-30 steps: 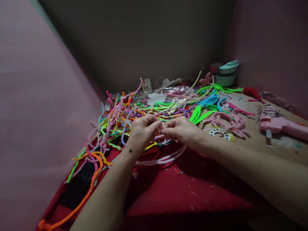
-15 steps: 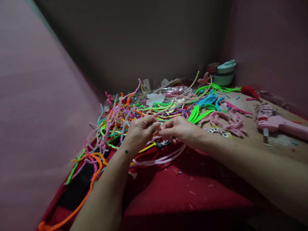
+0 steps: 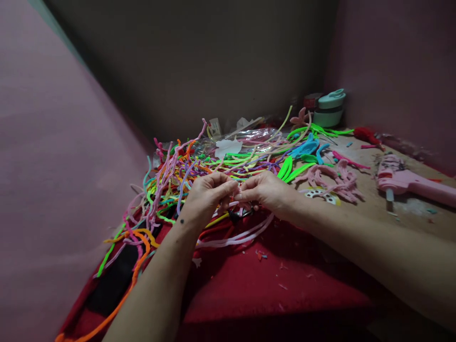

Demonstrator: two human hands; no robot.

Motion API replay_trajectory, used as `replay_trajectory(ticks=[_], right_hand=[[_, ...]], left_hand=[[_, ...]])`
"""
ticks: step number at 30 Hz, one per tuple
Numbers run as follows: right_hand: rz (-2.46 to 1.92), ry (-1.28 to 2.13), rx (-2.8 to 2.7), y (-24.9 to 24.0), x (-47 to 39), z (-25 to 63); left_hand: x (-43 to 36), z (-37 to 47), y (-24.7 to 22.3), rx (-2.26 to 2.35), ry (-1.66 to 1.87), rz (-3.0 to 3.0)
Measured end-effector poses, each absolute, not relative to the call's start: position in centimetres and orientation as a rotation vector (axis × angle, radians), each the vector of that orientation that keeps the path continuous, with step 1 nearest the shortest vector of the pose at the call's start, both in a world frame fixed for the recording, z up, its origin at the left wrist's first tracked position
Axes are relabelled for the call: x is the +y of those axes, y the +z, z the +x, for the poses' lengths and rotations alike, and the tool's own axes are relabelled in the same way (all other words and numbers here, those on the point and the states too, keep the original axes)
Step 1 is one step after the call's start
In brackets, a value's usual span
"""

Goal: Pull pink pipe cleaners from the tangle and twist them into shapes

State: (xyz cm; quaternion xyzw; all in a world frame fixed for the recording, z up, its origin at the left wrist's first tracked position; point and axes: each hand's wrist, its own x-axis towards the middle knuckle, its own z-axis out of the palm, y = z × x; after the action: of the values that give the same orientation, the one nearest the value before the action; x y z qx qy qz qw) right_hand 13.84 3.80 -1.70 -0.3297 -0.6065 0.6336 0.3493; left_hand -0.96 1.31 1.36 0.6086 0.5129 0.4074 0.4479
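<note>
My left hand (image 3: 208, 194) and my right hand (image 3: 267, 191) meet fingertip to fingertip at the middle of the view. Both pinch a small pale pink piece (image 3: 237, 191) that looks like pipe cleaner; fingers cover most of it. Right behind them spreads a tangled heap of many-coloured pipe cleaners (image 3: 173, 164). Below the fingers lies a dark-handled tool (image 3: 235, 216), partly hidden, its kind unclear. Two long white pipe cleaners (image 3: 237, 241) curve across the red cloth (image 3: 270, 289) just under my hands.
On the right rests a pink glue gun (image 3: 409, 183) with a clear stick at its nozzle. Nearer stand a pink fuzzy ring (image 3: 333, 178), a yellow-rimmed disc with holes (image 3: 322, 195) and bright green leaf shapes (image 3: 286, 168). A mint-green container (image 3: 329, 109) is at the back.
The view has shifted slightly. Both hands stay together at the pink piece, with the left thumb and fingers moved a little.
</note>
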Motion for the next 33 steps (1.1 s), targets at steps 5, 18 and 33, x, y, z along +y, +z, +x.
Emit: replay_trajectory(ticks=[5, 18, 33], right_hand=[[-0.862, 1.688, -1.481, -1.8, 3.7, 13.6], [-0.754, 1.797, -0.912, -1.8, 4.3, 13.5], [-0.701, 1.828, -0.954, -2.0, 3.9, 13.4]], left_hand=[[1.2, -0.2, 1.4, 1.371, 1.067, 1.565], [1.2, -0.1, 0.3, 1.088, 0.82, 1.104], [1.1, 1.4, -0.8, 0.963, 0.967, 1.047]])
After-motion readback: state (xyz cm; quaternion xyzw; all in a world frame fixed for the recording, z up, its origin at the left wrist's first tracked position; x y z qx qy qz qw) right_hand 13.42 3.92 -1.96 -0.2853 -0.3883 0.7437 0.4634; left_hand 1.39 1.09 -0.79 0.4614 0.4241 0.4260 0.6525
